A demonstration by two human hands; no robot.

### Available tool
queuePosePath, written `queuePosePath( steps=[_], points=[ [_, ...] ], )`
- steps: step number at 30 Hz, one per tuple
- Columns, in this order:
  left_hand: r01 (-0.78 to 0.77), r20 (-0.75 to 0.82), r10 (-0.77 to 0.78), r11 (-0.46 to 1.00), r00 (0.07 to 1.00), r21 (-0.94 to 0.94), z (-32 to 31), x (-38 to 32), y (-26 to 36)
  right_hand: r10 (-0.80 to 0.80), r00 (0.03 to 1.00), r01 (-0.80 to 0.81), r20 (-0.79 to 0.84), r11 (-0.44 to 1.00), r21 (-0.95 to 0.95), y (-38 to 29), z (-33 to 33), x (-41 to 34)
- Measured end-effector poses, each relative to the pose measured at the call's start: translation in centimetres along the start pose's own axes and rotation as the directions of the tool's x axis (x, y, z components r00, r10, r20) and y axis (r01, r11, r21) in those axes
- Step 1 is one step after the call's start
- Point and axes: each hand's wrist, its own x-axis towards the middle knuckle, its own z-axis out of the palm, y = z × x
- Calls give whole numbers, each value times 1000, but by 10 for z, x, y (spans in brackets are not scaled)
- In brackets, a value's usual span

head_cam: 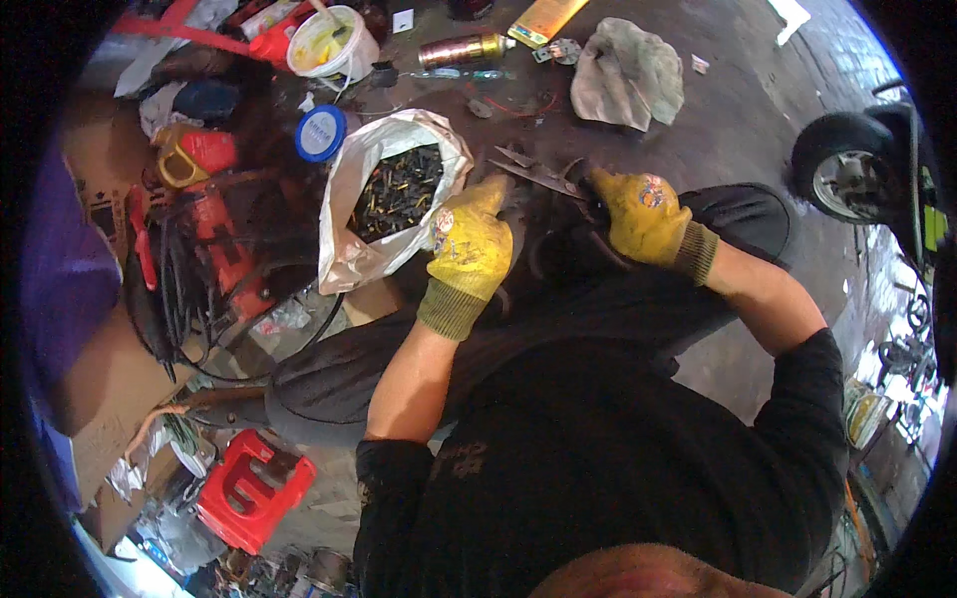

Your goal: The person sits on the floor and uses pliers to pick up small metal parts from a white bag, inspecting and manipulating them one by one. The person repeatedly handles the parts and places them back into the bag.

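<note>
In a yellow work glove with a ribbed cuff, my right hand (649,217) grips metal snips (540,173). Their blades are parted and point left. My left hand (472,235), gloved the same way, is beside the right edge of an open white bag (336,224), its fingers bent. Whether anything is pinched in those fingers is hidden by the glove. Small dark cut pieces (400,187), with a few yellowish bits among them, lie inside the bag. Dark curved shapes between my hands are too dim to name.
A blue lid (321,133) and a white bucket (366,52) stand beyond the bag. Further right are a spray can (463,51) and a grey cloth (628,75). Black cable (176,291) and a red plastic part (254,489) lie left; a wheel (852,176) is at right.
</note>
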Motion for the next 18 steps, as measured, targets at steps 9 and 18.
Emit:
queuePosePath(
  steps=[9, 18],
  points=[
    [415, 284, -303, 689, 910, -595, -9, 22, 10, -1, 999, 20, -43, 893, 449, 31, 12, 4],
    [388, 346, -291, 98, 892, -917, -6, 1, -26, -140, 979, 180, -147, 933, 310, 19, 14, 10]
  ],
)
